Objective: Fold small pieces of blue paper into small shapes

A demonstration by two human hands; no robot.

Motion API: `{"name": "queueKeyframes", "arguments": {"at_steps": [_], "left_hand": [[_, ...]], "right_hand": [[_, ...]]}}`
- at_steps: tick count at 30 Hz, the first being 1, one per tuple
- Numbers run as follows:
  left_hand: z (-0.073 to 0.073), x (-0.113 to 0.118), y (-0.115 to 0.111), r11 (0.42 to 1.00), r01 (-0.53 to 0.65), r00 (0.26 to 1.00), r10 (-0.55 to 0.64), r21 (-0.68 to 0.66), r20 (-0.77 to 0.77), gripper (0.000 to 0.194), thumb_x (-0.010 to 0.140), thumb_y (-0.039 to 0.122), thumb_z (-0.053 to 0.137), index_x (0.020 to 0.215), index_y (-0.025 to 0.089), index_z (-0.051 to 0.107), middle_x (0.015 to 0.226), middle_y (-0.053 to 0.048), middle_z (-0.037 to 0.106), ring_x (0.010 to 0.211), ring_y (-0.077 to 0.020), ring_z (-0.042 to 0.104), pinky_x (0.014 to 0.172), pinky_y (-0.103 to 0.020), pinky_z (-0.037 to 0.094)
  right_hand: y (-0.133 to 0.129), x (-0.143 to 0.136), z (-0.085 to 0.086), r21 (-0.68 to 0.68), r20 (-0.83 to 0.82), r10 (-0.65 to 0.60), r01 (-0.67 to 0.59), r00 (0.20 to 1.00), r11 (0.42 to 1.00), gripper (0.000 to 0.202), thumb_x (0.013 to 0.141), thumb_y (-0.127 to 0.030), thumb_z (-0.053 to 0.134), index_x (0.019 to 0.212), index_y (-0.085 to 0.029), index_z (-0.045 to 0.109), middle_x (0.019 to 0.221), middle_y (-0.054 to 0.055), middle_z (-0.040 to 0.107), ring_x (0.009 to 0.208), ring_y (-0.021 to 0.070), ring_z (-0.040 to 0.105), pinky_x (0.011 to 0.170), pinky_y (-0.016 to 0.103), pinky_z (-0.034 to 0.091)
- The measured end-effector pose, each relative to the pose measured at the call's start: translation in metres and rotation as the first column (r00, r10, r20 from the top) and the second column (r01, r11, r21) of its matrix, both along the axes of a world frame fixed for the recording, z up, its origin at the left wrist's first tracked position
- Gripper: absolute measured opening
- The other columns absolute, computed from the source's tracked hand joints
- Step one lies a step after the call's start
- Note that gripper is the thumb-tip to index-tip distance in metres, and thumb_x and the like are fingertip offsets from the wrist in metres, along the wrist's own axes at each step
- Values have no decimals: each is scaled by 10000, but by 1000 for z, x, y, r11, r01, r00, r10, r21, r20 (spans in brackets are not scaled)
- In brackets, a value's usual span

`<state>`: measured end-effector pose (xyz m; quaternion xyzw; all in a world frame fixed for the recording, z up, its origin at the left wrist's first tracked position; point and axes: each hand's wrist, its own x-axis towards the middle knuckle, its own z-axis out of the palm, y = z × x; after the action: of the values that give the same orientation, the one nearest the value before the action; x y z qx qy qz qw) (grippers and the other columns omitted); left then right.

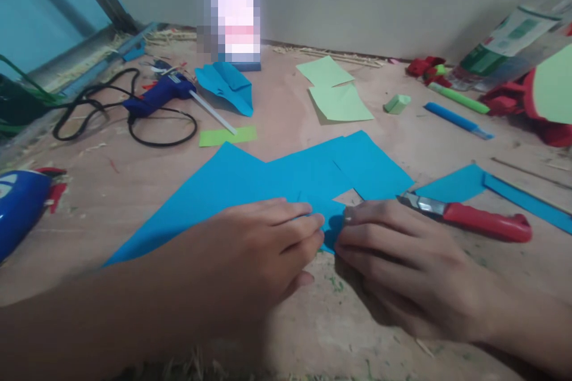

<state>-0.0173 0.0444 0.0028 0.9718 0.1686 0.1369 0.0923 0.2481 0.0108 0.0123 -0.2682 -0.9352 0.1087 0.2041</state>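
Observation:
Blue paper [286, 175] lies across the middle of the wooden surface, in angular pieces that partly overlap. My left hand [272, 244] rests on its near edge, fingers bent and pressed together. Close beside it, my right hand [402, 256] has curled fingers on the paper's near right corner; its fingertips are partly hidden. Between the two hands a small bit of blue paper shows. A red-handled cutter [487, 221] lies just beyond my right hand, its metal end over the edge of a blue strip [453, 186].
Back left are a blue glue gun [156, 95] with a black cable and crumpled blue paper [227, 86]. Pale green sheets [339, 101] lie behind the blue paper. Markers [458, 119], red paper and a tilted plastic bottle [504, 50] are at the right. A blue object [22, 205] sits far left.

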Motion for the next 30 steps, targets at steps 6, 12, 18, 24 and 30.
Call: {"name": "queueKeyframes", "arguments": {"at_steps": [6,12,18,24,30], "left_hand": [[1,1,0,1000,-7,999,6,29,32,333,1114,271,436,1318,126,656,1388,-83,719,1280,-267,658,1106,-442,514],[5,2,9,991,45,999,-41,129,-36,305,1103,249,461,1256,127,696,1300,-84,753,1225,-264,662,1142,-455,461],[11,-1,14,994,0,996,-10,109,91,257,1075,225,523,1200,147,734,1207,-110,750,1141,-260,669,1016,-438,545],[16,-4,26,988,-155,985,155,5,79,315,1095,299,499,1294,155,695,1284,-131,701,1179,-266,649,1007,-458,557],[39,-4,3,974,-164,976,137,157,170,268,1100,297,478,1105,170,714,1151,-100,714,1041,-264,651,909,-457,570]], "right_hand": [[2,6,-1,-57,-81,97,-101,992,993,261,959,-79,511,1120,-139,707,1057,107,746,1060,285,648,920,461,559],[4,1,-3,9,-88,-212,213,973,977,288,982,-81,571,1247,-129,672,1228,138,707,1099,264,619,940,443,535],[5,-9,-2,-24,29,-387,388,921,921,251,1068,-318,575,1225,-167,699,1210,132,708,1078,299,598,911,491,506],[3,-13,0,0,95,-439,441,894,898,276,1056,-381,606,1181,-163,718,1173,140,690,1035,306,573,890,493,484],[0,-16,3,-7,76,-439,441,895,898,245,1049,-365,624,1087,-148,730,1108,126,697,1006,290,570,890,470,473]]}}
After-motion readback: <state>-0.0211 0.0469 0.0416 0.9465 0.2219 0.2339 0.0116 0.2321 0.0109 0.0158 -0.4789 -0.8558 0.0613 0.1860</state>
